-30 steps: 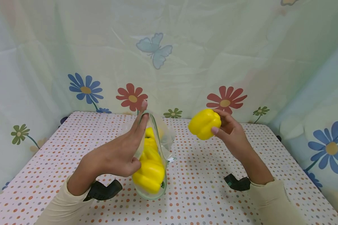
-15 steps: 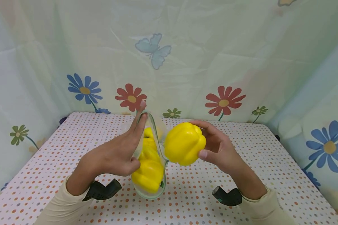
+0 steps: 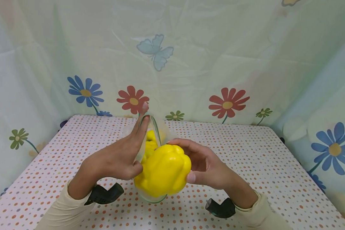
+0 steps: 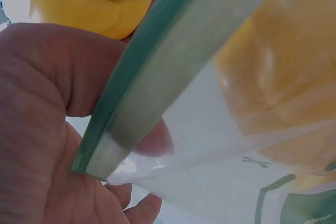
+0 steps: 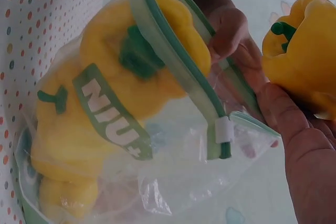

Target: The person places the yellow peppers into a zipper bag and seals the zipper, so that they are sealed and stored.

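My right hand [image 3: 210,164] holds a yellow bell pepper [image 3: 168,169] with the thumb on its near side and fingers round the far side. The pepper hangs right over the mouth of a clear zip bag [image 5: 181,59] with a green edge and white slider. More yellow bell peppers [image 5: 65,145] lie inside the bag; in the head view the held one partly hides them. My left hand [image 3: 119,156] keeps the mouth apart, the bag's rim running between its fingers. Through the plastic, the left wrist view shows a fingertip [image 4: 157,140] inside the bag.
The table has a dotted cloth [image 3: 238,150]. Behind and at both sides hangs a curtain [image 3: 189,57] printed with flowers and a butterfly. Each wrist wears a black camera, such as the left wrist camera [image 3: 104,194].
My right hand has carried the bell pepper leftward and nearer, from beside the bag to over its mouth. The left hand and the bag have stayed almost still.
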